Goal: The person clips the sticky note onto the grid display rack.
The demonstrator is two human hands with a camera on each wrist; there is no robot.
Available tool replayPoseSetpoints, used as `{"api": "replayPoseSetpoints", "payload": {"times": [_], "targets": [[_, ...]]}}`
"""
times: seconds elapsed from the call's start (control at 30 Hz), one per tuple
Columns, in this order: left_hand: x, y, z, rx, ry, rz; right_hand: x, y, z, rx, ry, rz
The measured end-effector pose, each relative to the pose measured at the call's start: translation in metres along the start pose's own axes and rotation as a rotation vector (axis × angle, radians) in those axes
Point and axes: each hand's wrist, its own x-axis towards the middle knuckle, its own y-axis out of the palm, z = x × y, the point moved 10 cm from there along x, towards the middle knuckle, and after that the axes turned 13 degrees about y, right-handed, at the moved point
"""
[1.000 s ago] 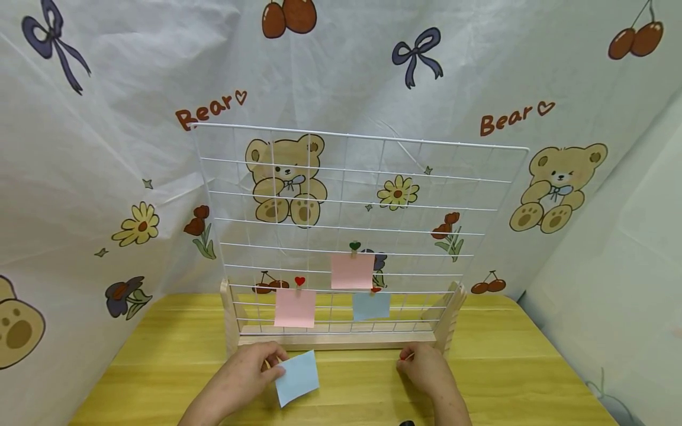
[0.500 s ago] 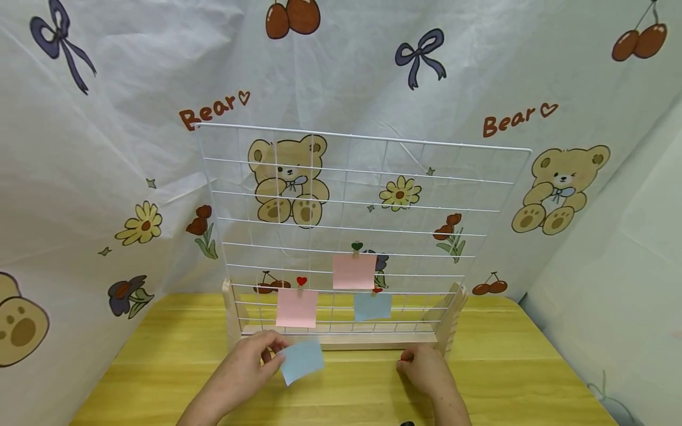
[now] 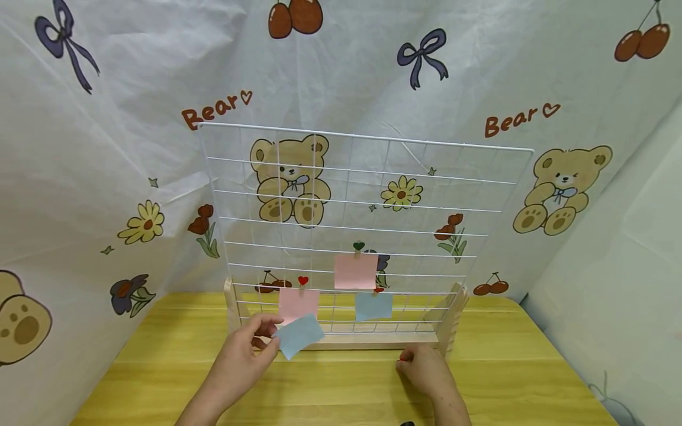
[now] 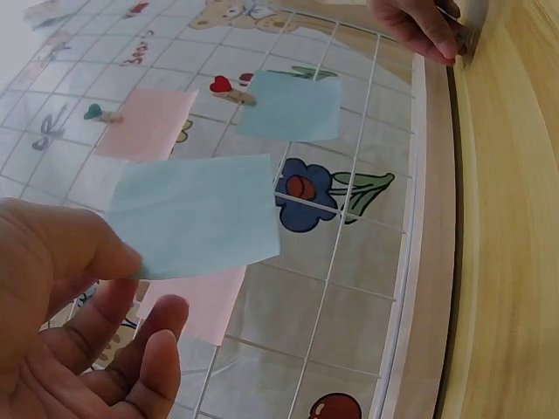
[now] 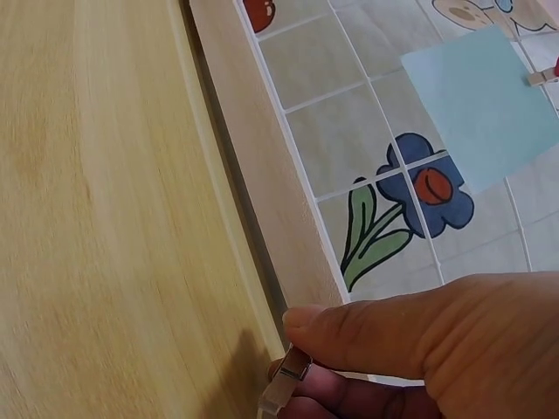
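My left hand (image 3: pixel 234 358) pinches a light-blue paper note (image 3: pixel 301 336) by its left corner, thumb in front. The note hangs before the lower left of a white wire grid panel (image 3: pixel 367 138), overlapping a pink note (image 3: pixel 298 300) clipped there. A second pink note (image 3: pixel 355 271) hangs higher under a green-heart clothespin (image 3: pixel 358 247), and another blue note (image 3: pixel 373 307) hangs to the right from a red-heart clip. Low at the panel's right front, my right hand (image 3: pixel 428 373) pinches a small wooden clothespin (image 5: pixel 286 382) between thumb and fingers; a bit of red shows there.
The panel stands in a wooden base (image 3: pixel 367 341) with side posts (image 3: pixel 452 313) on a yellow wood-grain table (image 3: pixel 341 390). Behind hangs a white cloth (image 3: pixel 341 77) printed with bears and flowers. A small dark object (image 3: pixel 407 423) peeks in at the bottom edge.
My left hand has raised the blue note from over the table to in front of the lower left pink note, tilting it. My right hand has stayed in place.
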Motion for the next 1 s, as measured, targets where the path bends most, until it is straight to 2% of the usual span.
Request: {"api": "replayPoseSetpoints", "payload": {"times": [0.17, 0.33, 0.63, 0.8, 1.0], "targets": [[0.001, -0.003, -0.003, -0.054, 0.014, -0.034, 0.001, 0.001, -0.001, 0.003, 0.001, 0.005], [0.001, -0.005, -0.002, -0.061, 0.003, -0.04, 0.002, 0.003, -0.002, -0.001, 0.002, 0.003], [-0.001, -0.008, 0.005, -0.049, -0.057, -0.062, -0.001, 0.001, 0.001, -0.004, -0.033, -0.02], [-0.002, -0.013, 0.007, -0.049, -0.087, -0.095, -0.002, 0.002, 0.004, -0.001, -0.035, -0.012], [0.0, -0.022, 0.001, -0.069, -0.085, -0.162, 0.001, 0.003, 0.003, 0.005, -0.015, 0.012]]}}
